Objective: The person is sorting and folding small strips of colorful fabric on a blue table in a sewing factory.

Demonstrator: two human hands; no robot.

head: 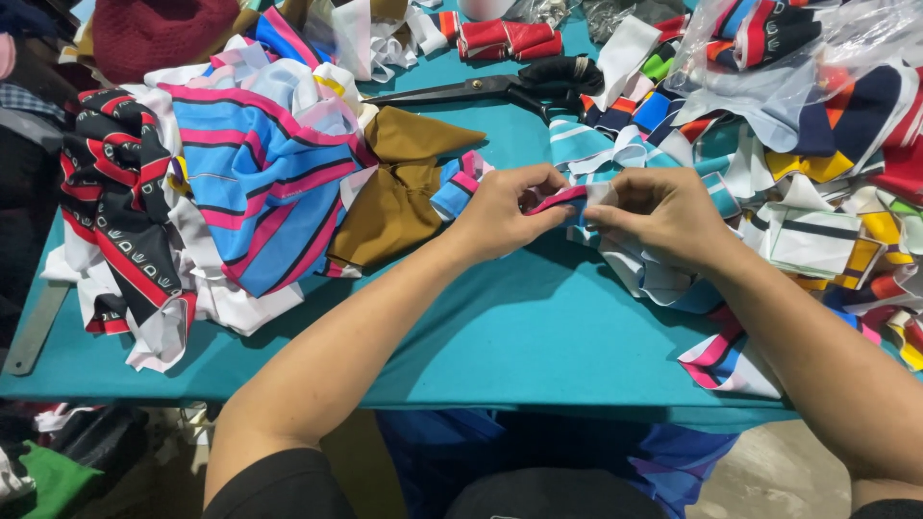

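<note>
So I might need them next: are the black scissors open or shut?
Shut: the scissors lie flat on the teal table, blades together.

The scene is evenly and brightly lit from above. Soft shadows are cast on the teal table (538, 336) beneath the forearms and near the fabric piles. Mild glare is seen on the clear plastic bag (769, 58) at the far right. Focus is sharp in the centre; the edges are slightly bent and softened.
</note>
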